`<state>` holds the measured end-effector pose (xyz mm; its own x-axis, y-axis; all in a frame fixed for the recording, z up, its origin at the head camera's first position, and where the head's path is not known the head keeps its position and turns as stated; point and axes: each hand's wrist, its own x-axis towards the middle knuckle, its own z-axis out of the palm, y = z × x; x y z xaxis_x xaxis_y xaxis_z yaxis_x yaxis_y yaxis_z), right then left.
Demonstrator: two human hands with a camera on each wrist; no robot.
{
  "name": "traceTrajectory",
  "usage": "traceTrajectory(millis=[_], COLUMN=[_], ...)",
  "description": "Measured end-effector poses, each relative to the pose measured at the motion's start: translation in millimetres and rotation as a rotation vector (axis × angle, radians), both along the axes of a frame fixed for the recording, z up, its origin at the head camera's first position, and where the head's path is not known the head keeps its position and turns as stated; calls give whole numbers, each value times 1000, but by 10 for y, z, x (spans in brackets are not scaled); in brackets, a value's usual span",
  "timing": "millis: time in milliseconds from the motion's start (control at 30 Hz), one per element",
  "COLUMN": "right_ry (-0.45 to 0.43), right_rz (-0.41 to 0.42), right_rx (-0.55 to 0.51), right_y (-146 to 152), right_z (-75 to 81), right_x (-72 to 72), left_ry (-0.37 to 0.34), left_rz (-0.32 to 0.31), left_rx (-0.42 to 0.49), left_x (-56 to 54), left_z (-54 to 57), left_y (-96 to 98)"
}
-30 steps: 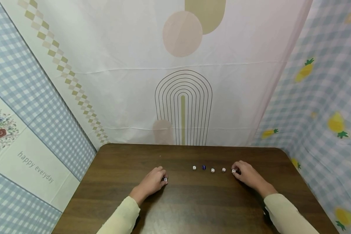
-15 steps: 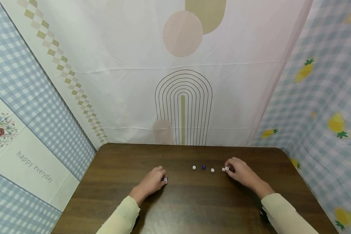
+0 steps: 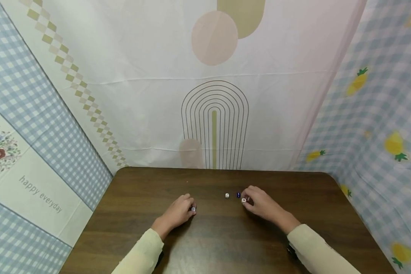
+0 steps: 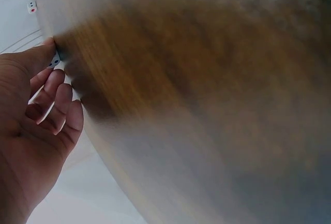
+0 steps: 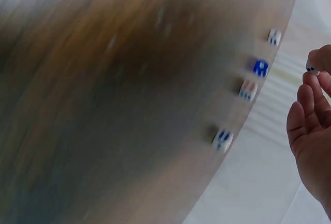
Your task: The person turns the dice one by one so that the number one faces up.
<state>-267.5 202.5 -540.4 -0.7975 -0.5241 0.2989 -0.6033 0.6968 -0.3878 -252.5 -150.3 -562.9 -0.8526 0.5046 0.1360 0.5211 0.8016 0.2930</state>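
Observation:
My left hand (image 3: 179, 210) rests at the left of the table and pinches a white die (image 3: 193, 209) between thumb and fingertips; the die's dotted faces also show in the left wrist view. My right hand (image 3: 264, 204) pinches another white die (image 3: 244, 200), just right of a blue die (image 3: 238, 195). Left of the blue one lies a loose white die (image 3: 227, 195). The right wrist view shows the blue die (image 5: 260, 68) and several white dice in a loose row, including a nearer white die (image 5: 223, 140); in the head view two of these are hidden by my right hand.
The dark brown wooden table (image 3: 212, 239) has rounded far corners. A pale patterned cloth (image 3: 150, 114) hangs right behind its far edge. Blue checked cloths (image 3: 380, 125) hang on both sides.
My right hand has moved left along the row with its white die, from beyond the right end to beside the blue die, covering two dice. My left hand has stayed in place.

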Motion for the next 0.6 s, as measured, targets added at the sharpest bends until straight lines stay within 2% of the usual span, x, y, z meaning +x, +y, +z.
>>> traceTrajectory(millis=[267, 600], right_ry=[-14, -32], right_rz=[82, 127], right_rx=[-4, 59], right_y=[-349, -637], right_z=[-44, -181], right_x=[21, 8], left_ry=[-20, -21], left_rz=[7, 3], left_rx=[-5, -8], left_x=[8, -3], left_z=[18, 9], left_y=[3, 0])
